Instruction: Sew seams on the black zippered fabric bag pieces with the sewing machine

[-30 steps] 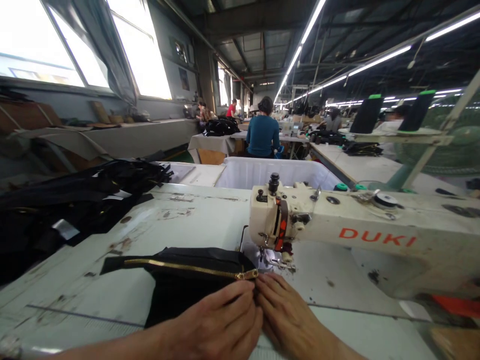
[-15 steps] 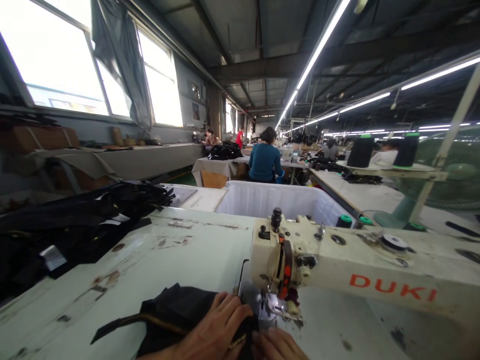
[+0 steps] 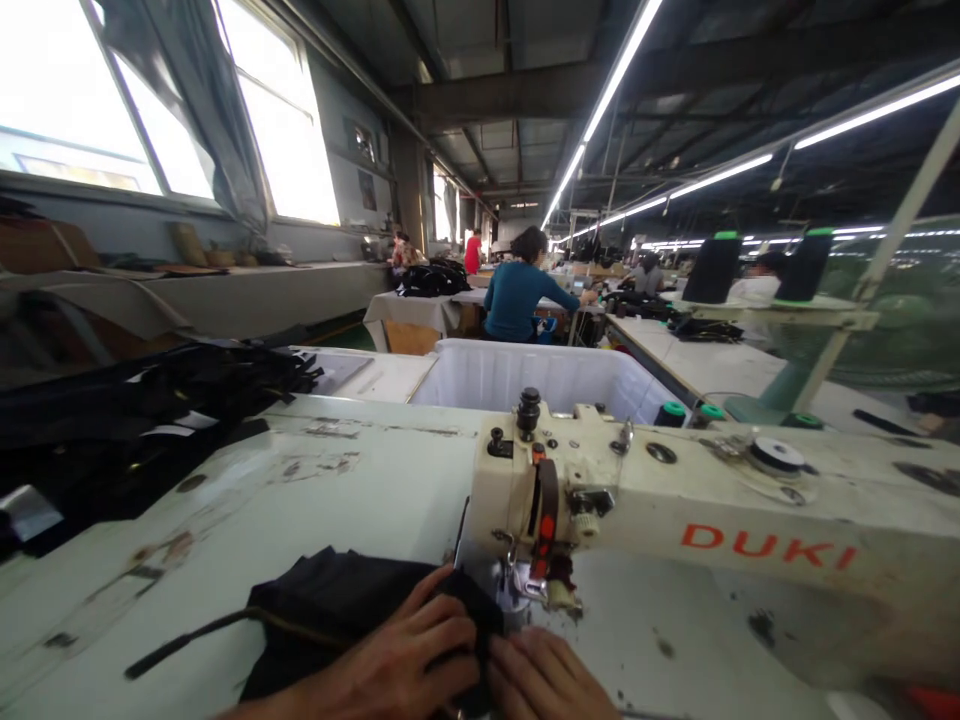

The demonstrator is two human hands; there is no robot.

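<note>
Black fabric (image 3: 330, 590) with a brownish zip or trim line lies on the pale machine table, one narrow strip sticking out to the left. My left hand (image 3: 427, 650) rests on it with fingers bent and pressing the cloth. Beside it, my right hand (image 3: 547, 675) has its fingers together on the fabric's right edge. Both are just in front of the needle area of a cream sewing machine (image 3: 705, 500). The lit presser foot (image 3: 517, 590) is close to the cloth's far right corner; whether it touches is unclear.
A pile of black pieces (image 3: 150, 420) covers the table's left side. Behind the machine stands a white bin (image 3: 525, 370). A person in a blue top (image 3: 517, 295) sits beyond it. Thread cones (image 3: 712, 270) and a green fan (image 3: 892, 310) are at the right.
The view has shifted, so the machine appears farther left and higher. My left fingers are more bent on the fabric. The person in blue has an arm reaching right.
</note>
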